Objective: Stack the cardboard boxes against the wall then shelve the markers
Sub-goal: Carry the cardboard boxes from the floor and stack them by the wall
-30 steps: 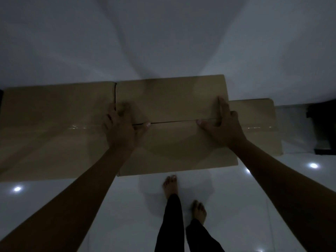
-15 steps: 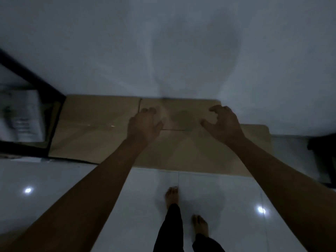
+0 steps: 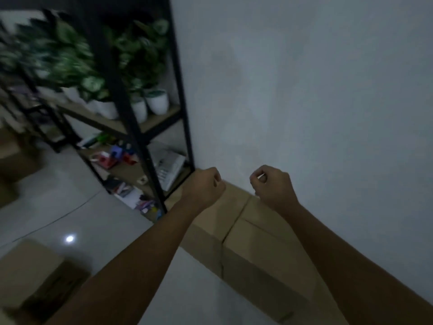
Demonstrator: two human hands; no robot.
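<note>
Cardboard everywhere, pretty dim in here. A loose box (image 3: 30, 277) sits on the floor near left, and a black rack (image 3: 131, 127) with potted plants (image 3: 140, 66) stands further back. Left hand (image 3: 202, 186) and right hand (image 3: 273, 184) both hang clenched and empty over the boxes (image 3: 246, 233) lined along the wall (image 3: 304, 90) on the right. Markers: can't tell in the blur.

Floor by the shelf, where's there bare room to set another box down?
Bare floor lies between the black shelf, the boxes along the wall and the loose box at lower left. The lower shelf levels are cluttered; the potted plants fill the upper one.
</note>
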